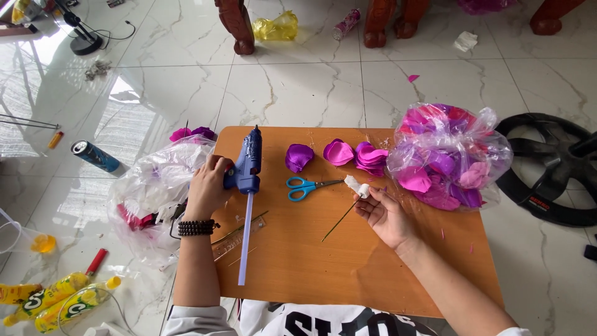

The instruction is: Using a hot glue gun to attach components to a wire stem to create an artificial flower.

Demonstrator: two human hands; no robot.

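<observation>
Your left hand (207,186) is wrapped around the handle of a blue glue gun (247,167). The glue gun lies on the wooden counter (348,261), with its tip pointing away from you. A long pale glue stick (245,239) sticks out of its back, toward you. You wear a dark bead bracelet (196,228) on that wrist.

Your right hand (385,214) pinches a small white roll (357,185) on the end of a thin green wire (339,221). It may be paper or tape; it is too small to tell. The wire slants down toward the middle of the counter.

Blue scissors (303,186) lie between your two hands, shut, just left of the white roll. Behind them, three piles of paper petals (339,152) sit in a row. One is purple and the others are pink.

A clear bag of pink and purple petals (448,158) sits on the right corner of the counter, near your right hand. Another clear bag (152,186) lies on the floor by the left edge, just beside your left hand. A blue can (94,156) lies on the floor farther left. A black fan (550,168) lies on the floor at the right.
</observation>
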